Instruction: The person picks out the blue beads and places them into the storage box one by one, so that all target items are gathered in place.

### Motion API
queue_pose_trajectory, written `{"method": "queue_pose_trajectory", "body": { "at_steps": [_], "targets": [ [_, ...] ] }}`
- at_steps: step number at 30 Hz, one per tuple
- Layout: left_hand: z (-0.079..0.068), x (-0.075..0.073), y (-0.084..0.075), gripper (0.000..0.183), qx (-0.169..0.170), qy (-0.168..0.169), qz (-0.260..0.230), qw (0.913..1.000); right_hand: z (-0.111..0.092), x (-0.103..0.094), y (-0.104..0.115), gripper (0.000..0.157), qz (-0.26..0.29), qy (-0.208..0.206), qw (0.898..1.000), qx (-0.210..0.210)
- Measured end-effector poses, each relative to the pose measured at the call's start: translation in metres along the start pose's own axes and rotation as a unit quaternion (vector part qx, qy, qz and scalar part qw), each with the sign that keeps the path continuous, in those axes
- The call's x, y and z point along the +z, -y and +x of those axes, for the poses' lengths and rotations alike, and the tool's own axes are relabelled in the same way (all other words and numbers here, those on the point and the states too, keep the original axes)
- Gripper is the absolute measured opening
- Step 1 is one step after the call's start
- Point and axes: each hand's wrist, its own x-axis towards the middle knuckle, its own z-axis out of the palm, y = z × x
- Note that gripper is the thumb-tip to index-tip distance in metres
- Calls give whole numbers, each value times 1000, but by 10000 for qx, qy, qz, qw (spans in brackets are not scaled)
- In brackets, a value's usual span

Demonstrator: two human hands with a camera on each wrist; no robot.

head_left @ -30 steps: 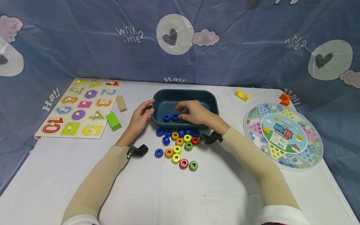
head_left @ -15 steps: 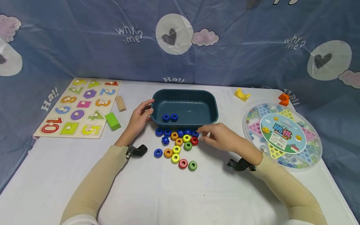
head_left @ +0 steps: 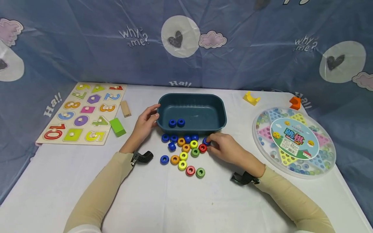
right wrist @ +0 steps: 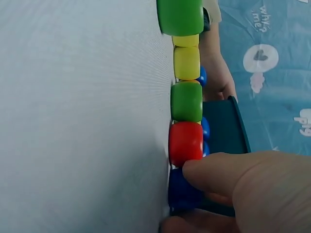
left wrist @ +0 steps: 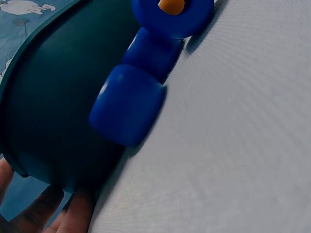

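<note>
A dark teal plastic bin [head_left: 192,127] stands mid-table with two blue beads [head_left: 176,123] inside, near its left front corner. At the bin's left end, my left hand [head_left: 144,123] grips the rim; the left wrist view shows fingers [left wrist: 77,211] against its wall. My right hand [head_left: 228,148] pinches a blue bead [right wrist: 181,188] off the bin's front right corner, thumb on its near side. Right beside that bead sits a red bead [head_left: 202,148]. More blue, orange, yellow, green and red beads [head_left: 186,148] lie in a loose cluster before the bin.
At the left lie a wooden number puzzle board [head_left: 84,113], a green block [head_left: 118,127] and a plain wooden block [head_left: 125,108]. A round marble checkers box [head_left: 294,142] is at the right, with yellow [head_left: 251,98] and orange [head_left: 295,103] blocks behind. A blue printed cloth [head_left: 247,48] hangs at the back.
My right hand has come out of the bin, where the two blue beads stay, and moved right and nearer to a blue bead, which it now pinches. The left hand stays on the rim.
</note>
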Motion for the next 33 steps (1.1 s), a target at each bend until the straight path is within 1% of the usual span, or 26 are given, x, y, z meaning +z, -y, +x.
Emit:
{"method": "queue_pose_trajectory", "body": {
  "at_steps": [3,8,13,16,19,21,23,25,27,31,33],
  "targets": [
    [0,0,-2,44,19,8,-38,10000,1,0,-1,13,34,-87,9999,97],
    [1,0,-3,44,68,36,-51,10000,1,1,-2,12,133,-181,9996,142],
    [1,0,-2,44,73,47,-8,10000,1,-1,0,11,164,-267,9995,-34],
    [1,0,-1,44,75,31,5,10000,3,-11,6,10,311,-395,9982,-329],
    [1,1,0,44,57,-3,17,10000,10,-26,12,12,530,-576,9949,-632],
    [1,2,1,44,52,-10,17,10000,18,-36,14,14,641,-652,9930,-754],
    [1,1,1,44,75,-23,12,10000,31,-43,13,16,707,-641,9926,-756],
    [3,1,4,44,111,-7,-34,9999,45,-46,10,18,741,-505,9937,-672],
    [6,0,10,44,123,7,-102,9999,59,-45,5,22,774,-280,9951,-546],
    [11,-2,25,44,122,-58,-59,9999,87,-38,-1,30,771,294,9964,-206],
    [12,-2,28,43,178,-109,8,9998,101,-32,-3,31,696,568,9959,-48]
  ]
}}
